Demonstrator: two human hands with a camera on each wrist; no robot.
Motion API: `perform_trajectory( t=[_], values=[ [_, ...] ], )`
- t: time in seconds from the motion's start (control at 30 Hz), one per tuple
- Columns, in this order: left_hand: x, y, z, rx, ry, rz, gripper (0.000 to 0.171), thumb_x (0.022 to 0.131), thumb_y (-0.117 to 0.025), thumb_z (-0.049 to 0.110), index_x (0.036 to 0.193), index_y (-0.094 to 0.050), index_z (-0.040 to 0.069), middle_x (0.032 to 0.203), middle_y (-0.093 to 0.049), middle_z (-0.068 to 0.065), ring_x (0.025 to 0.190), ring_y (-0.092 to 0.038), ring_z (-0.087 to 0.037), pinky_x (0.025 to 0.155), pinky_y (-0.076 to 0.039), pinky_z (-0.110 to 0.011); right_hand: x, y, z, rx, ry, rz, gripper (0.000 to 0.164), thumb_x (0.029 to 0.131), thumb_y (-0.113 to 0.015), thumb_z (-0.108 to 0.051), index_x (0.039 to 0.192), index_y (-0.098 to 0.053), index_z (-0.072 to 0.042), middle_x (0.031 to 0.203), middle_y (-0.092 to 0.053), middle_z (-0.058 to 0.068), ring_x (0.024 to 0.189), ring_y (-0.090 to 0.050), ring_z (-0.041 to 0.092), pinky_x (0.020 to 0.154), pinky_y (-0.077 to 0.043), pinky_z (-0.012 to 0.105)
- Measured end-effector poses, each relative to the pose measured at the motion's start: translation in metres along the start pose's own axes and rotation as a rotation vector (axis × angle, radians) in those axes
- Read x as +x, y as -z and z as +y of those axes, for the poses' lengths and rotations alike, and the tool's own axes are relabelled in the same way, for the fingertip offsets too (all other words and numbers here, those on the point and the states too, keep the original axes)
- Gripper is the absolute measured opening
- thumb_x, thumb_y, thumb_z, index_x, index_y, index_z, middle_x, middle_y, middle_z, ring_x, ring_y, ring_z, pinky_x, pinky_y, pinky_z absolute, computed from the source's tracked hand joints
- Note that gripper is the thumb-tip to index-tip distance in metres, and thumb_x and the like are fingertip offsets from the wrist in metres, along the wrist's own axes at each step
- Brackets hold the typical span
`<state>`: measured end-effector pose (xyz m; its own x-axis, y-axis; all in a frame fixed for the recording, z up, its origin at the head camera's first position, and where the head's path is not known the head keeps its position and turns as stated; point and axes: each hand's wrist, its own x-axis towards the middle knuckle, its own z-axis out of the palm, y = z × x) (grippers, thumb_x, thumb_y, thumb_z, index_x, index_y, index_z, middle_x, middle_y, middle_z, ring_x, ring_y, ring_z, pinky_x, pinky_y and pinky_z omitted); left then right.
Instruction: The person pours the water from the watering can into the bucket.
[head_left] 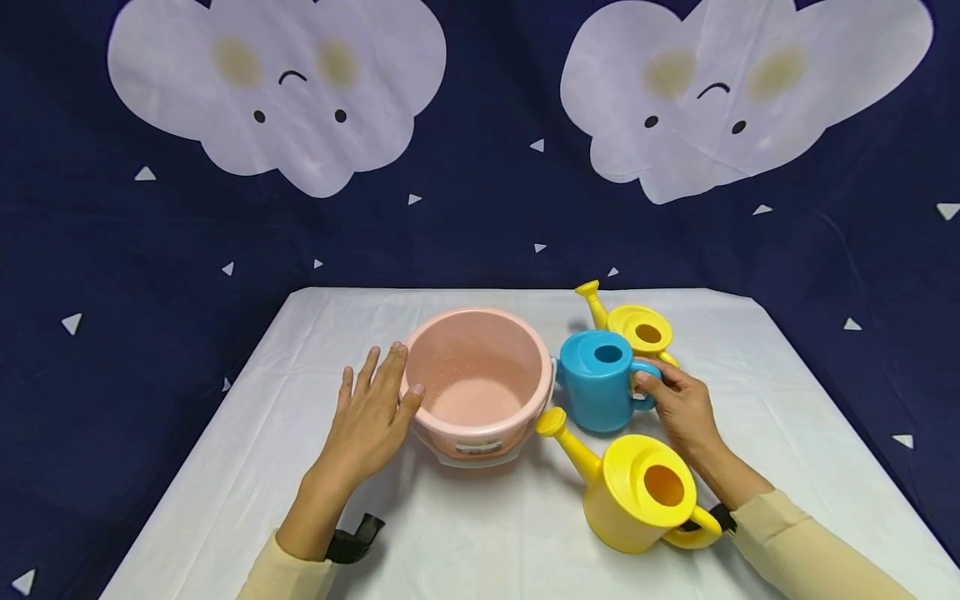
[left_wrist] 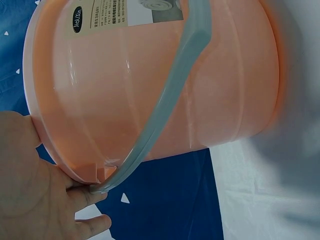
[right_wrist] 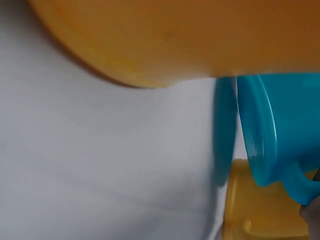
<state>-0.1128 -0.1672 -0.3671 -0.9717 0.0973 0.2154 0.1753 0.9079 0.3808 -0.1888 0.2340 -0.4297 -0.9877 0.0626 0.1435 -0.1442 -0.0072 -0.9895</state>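
Observation:
A pink bucket (head_left: 480,417) stands upright mid-table, its grey handle (left_wrist: 165,100) hanging down along the side. My left hand (head_left: 371,425) rests against the bucket's left rim, fingers extended; in the left wrist view, fingertips reach the handle's end. On the other side, my right hand (head_left: 686,408) grips the handle of a blue watering can (head_left: 596,383). The can is upright beside the bucket, its spout side hidden at the rim. In the right wrist view, a strip of light separates the blue can's base (right_wrist: 257,135) from its shadow.
One yellow watering can (head_left: 637,500) stands in front of the blue one, its spout pointing toward the bucket. Another yellow watering can (head_left: 641,329) is behind, partly covered by the blue can. A white cloth (head_left: 480,542) covers the table; a dark blue curtain (head_left: 495,225) hangs behind.

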Motion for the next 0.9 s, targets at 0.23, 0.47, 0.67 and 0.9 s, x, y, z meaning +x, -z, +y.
perform_trajectory(
  t=[0.23,0.47,0.67,0.9],
  values=[
    [0.0,-0.001,-0.001,-0.006,0.005,-0.004,0.065,0.1,-0.026,0.051,0.152,-0.018,0.013,0.158,-0.023,-0.007,0.149,-0.006,-0.03,0.117,0.003,-0.057,-0.003,0.005,-0.014,0.149,0.017,-0.022,0.032,0.089,-0.063,-0.012,0.119,-0.062,0.001,0.102,-0.068,-0.009,0.094,-0.058,0.005,0.082,-0.052,0.013],
    [0.0,-0.001,0.0,-0.013,0.006,-0.006,0.065,0.1,-0.025,0.052,0.152,-0.018,0.014,0.158,-0.022,-0.007,0.149,-0.005,-0.029,0.117,0.004,-0.057,-0.006,0.009,-0.026,0.179,0.04,-0.012,0.025,0.089,-0.063,-0.009,0.113,-0.066,-0.004,0.097,-0.066,-0.006,0.084,-0.057,0.007,0.078,-0.052,0.013],
    [0.0,-0.001,-0.001,-0.015,0.007,-0.007,0.065,0.1,-0.026,0.051,0.152,-0.018,0.013,0.158,-0.022,-0.007,0.149,-0.005,-0.03,0.117,0.004,-0.057,-0.008,0.014,-0.034,0.142,0.014,0.002,0.027,0.088,-0.066,-0.013,0.113,-0.067,-0.005,0.097,-0.065,-0.005,0.085,-0.055,0.009,0.078,-0.052,0.012],
    [0.001,0.0,-0.001,-0.014,0.007,-0.01,0.064,0.1,-0.027,0.05,0.152,-0.017,0.013,0.158,-0.022,-0.006,0.149,-0.005,-0.029,0.117,0.004,-0.057,-0.011,0.017,-0.042,0.158,0.018,-0.006,0.025,0.088,-0.064,-0.01,0.112,-0.067,-0.004,0.09,-0.066,-0.004,0.08,-0.057,0.01,0.077,-0.052,0.014]
  ],
)
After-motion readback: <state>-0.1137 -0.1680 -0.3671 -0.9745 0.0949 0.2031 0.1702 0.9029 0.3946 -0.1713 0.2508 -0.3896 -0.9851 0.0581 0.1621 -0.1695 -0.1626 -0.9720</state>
